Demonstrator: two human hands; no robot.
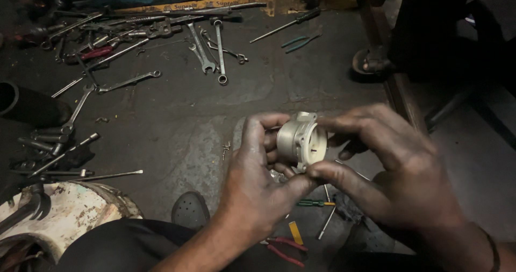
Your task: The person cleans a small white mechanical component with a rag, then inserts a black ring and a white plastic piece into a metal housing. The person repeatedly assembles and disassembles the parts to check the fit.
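We hold a small round cast-metal housing (pixel 301 140), pale silver, with a flange and a lug at its top, up in front of us between both hands, above the floor and not resting on anything. Our left hand (pixel 258 180) cups it from behind and below, fingers (pixel 257 135) curled narrow around the cylindrical body, thumb meeting the lower rim. Our right hand (pixel 398 164) comes in from the open face, fingertips closed on the flange edge at top and bottom; what lies inside the bore we cannot tell, beyond a pale inner face with a short dark mark. Judgement: the part is best kept square to the eye, the left hand bearing the weight while the right does the fine work at the face; both hands are grimy with oil, so a slip is a risk. A firm, even grip on the rim seems wise. Surface: a dark, stained concrete floor (pixel 177 121), no desk in view. Spanners (pixel 207 49) lie scattered far left and centre, a screwdriver (pixel 287 24) beyond them, red-handled pliers (pixel 285 250) and a green-handled screwdriver (pixel 312 202) just below our hands, small screws (pixel 226 149) near the left hand. A worn white round casing (pixel 64 213) sits lower left; another person's sandalled foot (pixel 371 62) shows upper right.
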